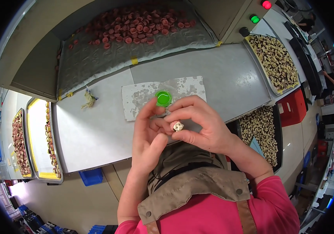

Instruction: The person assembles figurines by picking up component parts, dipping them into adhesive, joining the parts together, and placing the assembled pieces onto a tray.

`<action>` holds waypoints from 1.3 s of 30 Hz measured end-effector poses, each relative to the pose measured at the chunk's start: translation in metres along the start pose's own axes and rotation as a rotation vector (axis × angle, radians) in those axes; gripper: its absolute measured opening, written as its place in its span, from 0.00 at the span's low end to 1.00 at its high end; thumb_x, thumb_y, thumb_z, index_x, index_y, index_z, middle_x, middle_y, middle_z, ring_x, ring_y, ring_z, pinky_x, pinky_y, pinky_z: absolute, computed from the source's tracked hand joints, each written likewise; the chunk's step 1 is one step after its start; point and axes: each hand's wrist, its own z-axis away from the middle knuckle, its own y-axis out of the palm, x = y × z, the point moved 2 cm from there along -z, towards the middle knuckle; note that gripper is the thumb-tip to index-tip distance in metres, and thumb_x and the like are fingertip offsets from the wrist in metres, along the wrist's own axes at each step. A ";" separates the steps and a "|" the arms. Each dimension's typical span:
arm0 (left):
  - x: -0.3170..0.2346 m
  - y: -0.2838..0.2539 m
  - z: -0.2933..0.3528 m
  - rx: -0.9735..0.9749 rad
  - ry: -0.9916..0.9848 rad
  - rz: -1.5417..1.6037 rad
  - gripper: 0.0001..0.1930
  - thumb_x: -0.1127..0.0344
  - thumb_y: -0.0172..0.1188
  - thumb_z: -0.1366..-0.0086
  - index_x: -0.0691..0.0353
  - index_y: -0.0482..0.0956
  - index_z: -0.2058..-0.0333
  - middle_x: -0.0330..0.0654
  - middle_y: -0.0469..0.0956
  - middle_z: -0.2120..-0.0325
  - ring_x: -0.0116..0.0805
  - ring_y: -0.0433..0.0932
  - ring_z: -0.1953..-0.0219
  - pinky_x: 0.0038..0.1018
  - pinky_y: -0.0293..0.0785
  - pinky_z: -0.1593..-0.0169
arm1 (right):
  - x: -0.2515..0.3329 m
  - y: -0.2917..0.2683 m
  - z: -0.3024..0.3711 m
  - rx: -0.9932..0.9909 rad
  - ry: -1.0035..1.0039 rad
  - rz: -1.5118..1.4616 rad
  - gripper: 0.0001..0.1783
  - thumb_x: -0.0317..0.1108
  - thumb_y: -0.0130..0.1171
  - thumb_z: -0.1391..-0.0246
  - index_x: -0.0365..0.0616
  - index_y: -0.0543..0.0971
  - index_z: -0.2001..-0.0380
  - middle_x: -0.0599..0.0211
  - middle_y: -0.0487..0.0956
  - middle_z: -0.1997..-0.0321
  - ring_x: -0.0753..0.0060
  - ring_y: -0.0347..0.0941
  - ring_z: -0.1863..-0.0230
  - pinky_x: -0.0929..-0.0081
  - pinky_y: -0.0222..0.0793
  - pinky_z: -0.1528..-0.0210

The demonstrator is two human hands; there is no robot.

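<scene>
Pink and cream, one small piece is pinched by the right hand; the left hand curls loosely beside it, thumb apart. One green disc rests on one white slab; two trays lie leftward.

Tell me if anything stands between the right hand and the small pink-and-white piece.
Nothing visible does: the right hand holds the small pink-and-white piece at its fingertips, the left hand close beside it.
</scene>
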 end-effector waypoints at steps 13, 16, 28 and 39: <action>0.013 0.017 -0.013 0.143 0.167 -0.719 0.28 0.59 0.66 0.48 0.66 0.69 0.51 0.48 0.69 0.54 0.39 0.71 0.54 0.28 0.71 0.55 | -0.036 0.003 0.023 -0.086 0.163 -0.448 0.13 0.24 0.59 0.51 0.38 0.71 0.61 0.66 0.74 0.65 0.78 0.72 0.64 0.80 0.71 0.63; 0.012 0.019 -0.012 0.156 0.145 -0.669 0.27 0.61 0.65 0.47 0.66 0.68 0.50 0.47 0.68 0.54 0.37 0.71 0.55 0.28 0.70 0.54 | -0.032 0.004 0.029 -0.120 0.209 -0.488 0.13 0.24 0.59 0.51 0.38 0.72 0.61 0.65 0.73 0.63 0.77 0.71 0.61 0.80 0.70 0.60; 0.008 0.026 -0.001 0.035 -0.306 0.135 0.30 0.64 0.52 0.44 0.65 0.54 0.44 0.44 0.69 0.56 0.31 0.69 0.53 0.28 0.64 0.47 | -0.019 -0.005 0.031 -0.197 0.042 -0.190 0.16 0.31 0.63 0.54 0.45 0.76 0.59 0.71 0.72 0.60 0.71 0.67 0.57 0.78 0.66 0.58; 0.017 0.023 -0.008 -0.023 -0.332 0.207 0.30 0.68 0.54 0.50 0.64 0.59 0.46 0.47 0.71 0.59 0.34 0.73 0.59 0.28 0.70 0.52 | -0.031 0.001 0.029 -0.166 -0.052 -0.081 0.15 0.33 0.64 0.55 0.43 0.75 0.62 0.67 0.73 0.59 0.65 0.67 0.55 0.72 0.65 0.54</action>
